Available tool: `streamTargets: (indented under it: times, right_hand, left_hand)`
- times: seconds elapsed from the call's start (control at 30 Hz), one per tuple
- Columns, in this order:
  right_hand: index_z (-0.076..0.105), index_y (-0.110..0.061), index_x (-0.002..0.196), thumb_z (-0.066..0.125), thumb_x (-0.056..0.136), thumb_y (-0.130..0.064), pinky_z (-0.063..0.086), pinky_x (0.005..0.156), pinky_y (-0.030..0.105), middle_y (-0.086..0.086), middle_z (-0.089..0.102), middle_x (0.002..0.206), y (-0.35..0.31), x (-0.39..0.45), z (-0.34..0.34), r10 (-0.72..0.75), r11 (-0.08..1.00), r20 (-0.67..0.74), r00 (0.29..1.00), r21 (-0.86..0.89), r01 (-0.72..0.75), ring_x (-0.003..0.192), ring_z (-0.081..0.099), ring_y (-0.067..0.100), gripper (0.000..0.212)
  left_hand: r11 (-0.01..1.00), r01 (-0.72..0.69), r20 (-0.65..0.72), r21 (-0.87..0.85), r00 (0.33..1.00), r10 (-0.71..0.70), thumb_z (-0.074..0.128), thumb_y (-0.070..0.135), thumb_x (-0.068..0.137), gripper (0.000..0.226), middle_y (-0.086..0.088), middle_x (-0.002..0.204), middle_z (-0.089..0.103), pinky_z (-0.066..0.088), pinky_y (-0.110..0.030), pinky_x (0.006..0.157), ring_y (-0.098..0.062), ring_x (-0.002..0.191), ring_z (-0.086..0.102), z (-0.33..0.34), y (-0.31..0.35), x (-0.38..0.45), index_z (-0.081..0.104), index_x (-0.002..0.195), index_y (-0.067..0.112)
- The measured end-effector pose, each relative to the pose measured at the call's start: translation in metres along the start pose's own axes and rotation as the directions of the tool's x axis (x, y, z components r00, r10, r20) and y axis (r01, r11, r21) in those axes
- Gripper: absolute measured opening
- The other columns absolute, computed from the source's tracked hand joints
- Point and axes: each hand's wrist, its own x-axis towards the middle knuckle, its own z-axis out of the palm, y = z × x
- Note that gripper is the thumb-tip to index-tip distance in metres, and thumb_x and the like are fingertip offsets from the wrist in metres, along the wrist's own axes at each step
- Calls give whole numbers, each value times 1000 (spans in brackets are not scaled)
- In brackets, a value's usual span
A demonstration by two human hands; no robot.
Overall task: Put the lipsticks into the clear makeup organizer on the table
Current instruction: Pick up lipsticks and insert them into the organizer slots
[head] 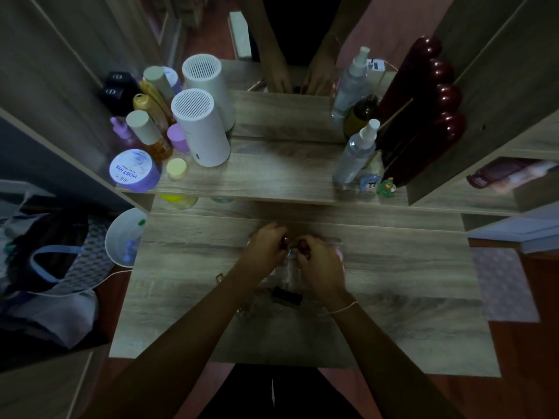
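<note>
Though the light is dim, the clear makeup organizer (290, 272) shows as a faint, glassy box near the middle of the wooden table (408, 322), its walls nearly lost against the grain and most of it covered by the hands. A dark lipstick (287, 295) lies on its side at the organizer's near edge, a short black tube with a slight sheen; whether it rests inside a compartment or just beside the wall I cannot tell. Small reddish pieces show between the fingertips above the organizer, too blurred to name.

Both forearms reach in from the near edge and converge over the organizer. The left hand (266, 247) is curled, fingers bent inward and pinched on something small and dark red. The right hand (320, 264) is likewise curled with its knuckles up, fingertips closed on a similar small piece, a thin bracelet (341, 309) at its wrist. The two hands nearly touch.

On the far shelf stand a white cylinder (201, 128) to the left and a spray bottle (357, 152) to the right.
</note>
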Motion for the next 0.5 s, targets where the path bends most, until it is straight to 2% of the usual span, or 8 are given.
streamTargets:
  times: [0.1,0.2,0.27,0.4,0.5]
  right_hand:
    - [66,-21,110,65,87,-22,48,83,27,0,73,104,0,1,-1,-12,1000,4,1000,-2,12,92,68,14,24]
    - [65,-21,113,64,87,-21,36,79,20,-1,72,107,-1,1,-2,-12,1000,12,1000,-17,12,96,67,14,26]
    - [65,-21,112,64,88,-22,34,80,20,-1,71,106,-2,2,-3,-14,1000,7,1000,-14,14,96,67,13,24]
    - [65,-22,111,63,88,-21,48,86,28,-1,71,106,-2,5,-4,-8,1000,22,1000,-4,8,96,67,14,23]
    - [65,-20,111,63,88,-19,51,90,33,1,71,107,-2,5,-4,-13,1000,44,999,-1,13,98,66,16,23]
  left_hand:
    - [1000,-5,-13,1,1000,5,66,-1,73,14,-22,93,59,35,-31,68,-36,88,56,1,-2,-2,62,87,-1]
    - [1000,-10,-9,-8,1000,10,65,-2,72,17,-23,95,59,43,-38,73,-38,89,57,2,-2,-3,63,89,-2]
    - [1000,-16,-9,-16,1000,16,65,-1,73,17,-22,95,59,46,-41,74,-38,89,58,1,-2,-4,63,91,-1]
    - [999,2,-23,-35,1000,-3,63,-2,74,15,-23,93,59,43,-39,71,-38,87,58,2,-2,-5,63,89,-2]
    - [999,11,-17,-37,1000,-12,65,-3,72,17,-21,95,59,42,-36,72,-36,89,57,2,-2,-4,62,89,0]
